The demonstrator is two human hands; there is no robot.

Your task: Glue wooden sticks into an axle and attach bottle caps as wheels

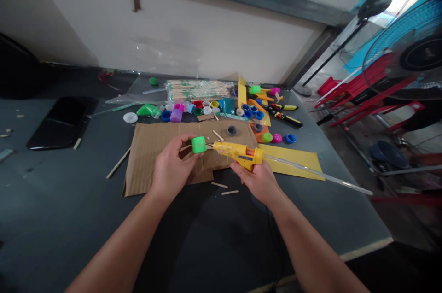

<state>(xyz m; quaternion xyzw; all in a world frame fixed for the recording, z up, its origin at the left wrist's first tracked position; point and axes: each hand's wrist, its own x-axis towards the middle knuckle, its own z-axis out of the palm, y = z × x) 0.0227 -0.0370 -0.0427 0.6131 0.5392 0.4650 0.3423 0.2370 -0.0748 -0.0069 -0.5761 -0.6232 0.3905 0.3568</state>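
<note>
My left hand (172, 164) pinches a bright green bottle cap (198, 144) above a piece of brown cardboard (145, 145). A yellow hot glue gun (235, 151) is gripped in my right hand (257, 178), its nozzle pointing left at the cap's edge. Whether the nozzle touches the cap I cannot tell. From the back of the gun a long clear glue stick (321, 174) sticks out to the right. A dark grey cap (232, 131) and short wooden stick pieces (218, 135) lie on the cardboard.
Behind the cardboard are many coloured caps (176, 114), a plastic-wrapped bundle of wooden sticks (196, 90) and black-and-yellow pliers (286, 118). Yellow card (297, 159) lies at right, a black phone (58, 122) at left. A fan (414, 53) stands beyond the table.
</note>
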